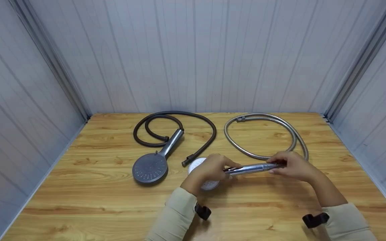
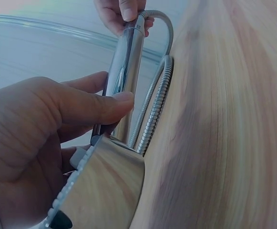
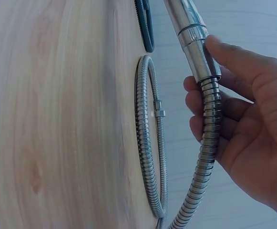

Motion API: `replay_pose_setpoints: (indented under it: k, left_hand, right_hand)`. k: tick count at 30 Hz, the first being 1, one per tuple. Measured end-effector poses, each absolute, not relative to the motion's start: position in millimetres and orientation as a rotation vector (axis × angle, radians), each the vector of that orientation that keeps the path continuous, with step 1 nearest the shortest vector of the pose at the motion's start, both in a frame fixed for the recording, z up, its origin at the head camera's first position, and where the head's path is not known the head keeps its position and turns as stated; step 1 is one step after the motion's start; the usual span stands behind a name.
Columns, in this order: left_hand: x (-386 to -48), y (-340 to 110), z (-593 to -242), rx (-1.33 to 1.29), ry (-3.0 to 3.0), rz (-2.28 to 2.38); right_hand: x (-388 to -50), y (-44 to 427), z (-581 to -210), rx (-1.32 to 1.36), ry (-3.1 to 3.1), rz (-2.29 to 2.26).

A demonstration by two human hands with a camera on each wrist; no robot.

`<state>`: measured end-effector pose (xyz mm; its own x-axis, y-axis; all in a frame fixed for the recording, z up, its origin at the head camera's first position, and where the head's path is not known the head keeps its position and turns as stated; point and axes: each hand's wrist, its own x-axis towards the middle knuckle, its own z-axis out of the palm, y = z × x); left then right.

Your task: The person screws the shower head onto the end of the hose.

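My left hand point(image 1: 211, 169) grips the handle of a chrome shower head point(image 1: 249, 169), thumb and fingers around it just above the head. In the head view that hand partly covers the white spray face. At the handle's far end, my right hand point(image 1: 292, 165) pinches the metal connector point(image 3: 200, 59) of a silver shower hose point(image 3: 201, 164). The connector meets the handle's end in the right wrist view; how tightly they are joined I cannot tell. From there the hose hangs down and loops across the table point(image 1: 95, 201).
Left of my hands lies a second shower head point(image 1: 150, 167) with a grey spray face, its handle joined to a dark hose point(image 1: 213, 129) coiled behind it. The silver hose's loose end point(image 1: 241, 118) lies at the back right. Pale panels point(image 1: 193, 57) enclose the table's back and sides.
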<state>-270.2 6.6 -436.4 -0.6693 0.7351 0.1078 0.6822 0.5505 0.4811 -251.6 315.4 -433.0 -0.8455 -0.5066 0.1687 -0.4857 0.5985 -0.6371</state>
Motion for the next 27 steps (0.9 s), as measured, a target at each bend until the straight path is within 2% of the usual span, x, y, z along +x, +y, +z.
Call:
replay_pose_setpoints:
  k: [12, 27]
  left_hand:
    - [-271.8, 6.3, -435.7, 1.182, 2.658, 0.796]
    - [-270.0, 7.3, -434.4, 1.178, 2.658, 0.798]
  right_hand:
    - [-251.0, 315.2, -438.2, -0.934, 2.881, -1.235]
    - [-248.8, 315.2, -437.9, -0.929, 2.879, -1.170]
